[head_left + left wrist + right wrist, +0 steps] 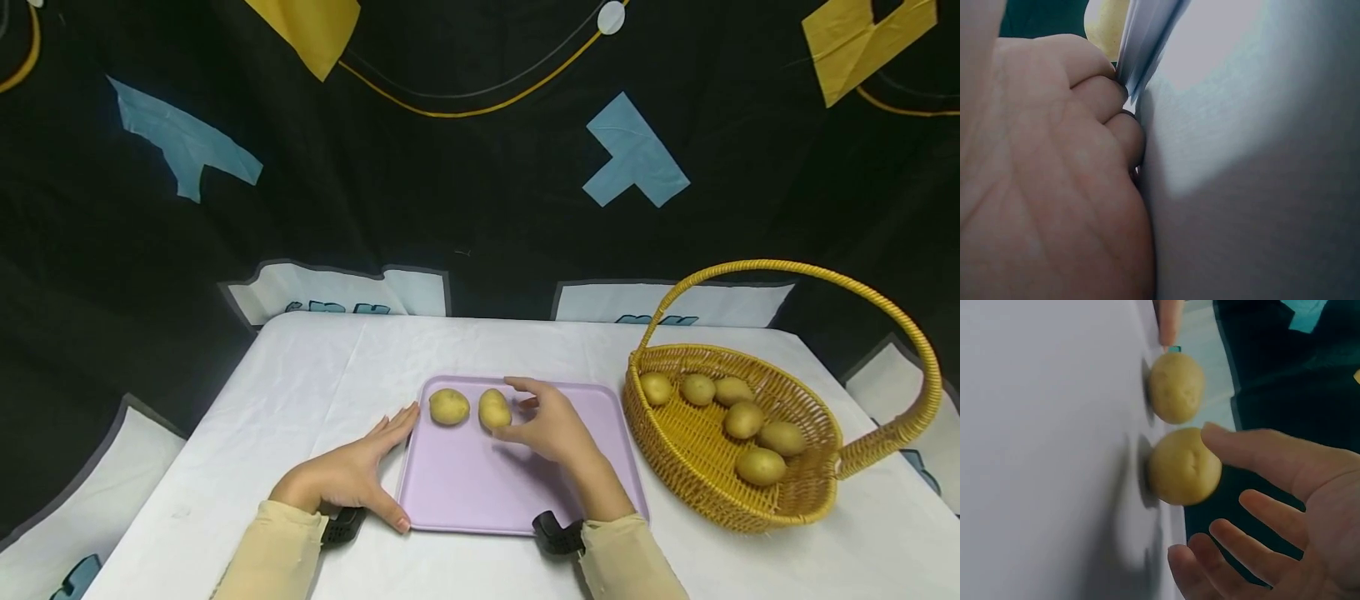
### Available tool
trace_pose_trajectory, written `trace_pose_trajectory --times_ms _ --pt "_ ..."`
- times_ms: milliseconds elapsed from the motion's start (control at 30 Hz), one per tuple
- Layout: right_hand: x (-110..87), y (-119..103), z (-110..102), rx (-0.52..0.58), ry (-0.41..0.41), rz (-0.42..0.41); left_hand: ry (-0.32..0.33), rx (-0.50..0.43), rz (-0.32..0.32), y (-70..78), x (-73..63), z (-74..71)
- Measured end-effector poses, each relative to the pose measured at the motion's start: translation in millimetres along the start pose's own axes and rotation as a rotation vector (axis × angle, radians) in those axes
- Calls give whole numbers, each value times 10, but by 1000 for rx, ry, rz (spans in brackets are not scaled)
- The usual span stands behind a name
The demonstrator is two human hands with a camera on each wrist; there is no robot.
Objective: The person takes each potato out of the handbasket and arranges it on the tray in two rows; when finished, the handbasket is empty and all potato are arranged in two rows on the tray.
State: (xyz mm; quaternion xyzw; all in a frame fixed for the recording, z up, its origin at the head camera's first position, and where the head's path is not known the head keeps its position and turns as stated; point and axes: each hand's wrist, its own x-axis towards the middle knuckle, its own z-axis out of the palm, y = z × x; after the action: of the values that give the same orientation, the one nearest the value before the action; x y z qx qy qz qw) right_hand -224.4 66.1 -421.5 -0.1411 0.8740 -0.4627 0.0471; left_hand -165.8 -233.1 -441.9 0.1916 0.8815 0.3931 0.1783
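Observation:
A lilac tray [465, 492] lies on the white tablecloth with two potatoes near its far left corner. My left hand [360, 471] rests at the tray's left edge, thumb spread toward the near corner and fingertips at the rim. In the left wrist view its palm [1054, 169] lies against the cloth beside the tray's side. My right hand [551, 425] is around the right-hand potato [494, 409], thumb tip at its surface and the other fingers spread apart from it, as the right wrist view shows. The left-hand potato [449, 407] sits alongside, untouched.
To the right of the tray stands a wicker basket [660, 454] with a tall arched handle [787, 266], holding several potatoes [743, 419]. A black cloth [480, 192] with coloured patches hangs behind the table. Both wrists wear black camera mounts.

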Motion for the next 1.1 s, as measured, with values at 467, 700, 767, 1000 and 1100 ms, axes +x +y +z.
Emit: trace_pose_trajectory --times_ms 467,700,767,1000,1100 --pt "-140 -86 -474 245 -144 -49 2 -8 12 5 15 8" --pt "-192 -119 -568 203 -164 -65 1 -2 2 0 17 23" --pt "-201 -117 -587 215 -168 -71 4 -3 2 0 19 21" --pt "-245 -42 -752 198 -193 -85 8 -3 -4 -4 12 19" --pt "-266 -4 -924 156 -220 -98 11 -12 -6 -7 1 15"
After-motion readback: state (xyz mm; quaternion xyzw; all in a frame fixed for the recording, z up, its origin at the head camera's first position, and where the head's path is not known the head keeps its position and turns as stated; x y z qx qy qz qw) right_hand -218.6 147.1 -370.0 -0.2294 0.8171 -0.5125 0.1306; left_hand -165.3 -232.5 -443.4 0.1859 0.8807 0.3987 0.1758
